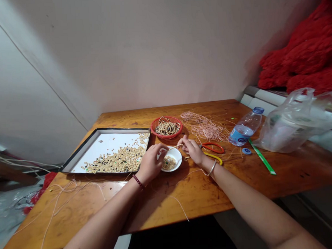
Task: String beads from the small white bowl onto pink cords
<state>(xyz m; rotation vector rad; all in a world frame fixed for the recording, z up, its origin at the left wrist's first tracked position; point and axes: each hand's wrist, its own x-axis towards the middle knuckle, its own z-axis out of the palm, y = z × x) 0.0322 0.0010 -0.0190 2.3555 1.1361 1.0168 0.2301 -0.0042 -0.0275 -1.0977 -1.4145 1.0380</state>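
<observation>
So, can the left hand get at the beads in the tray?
Likely yes: the left hand is right beside the tray, whose beads lie uncovered, though it may first need to release the bead strand.

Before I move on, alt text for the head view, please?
A person's left hand and right hand hold a strand of beads over a white bowl of loose beads on a wooden table. To the left, a tray of beads; beyond the bowl, a red basket of strung beads; to the right, scissors and a bottle.
</observation>
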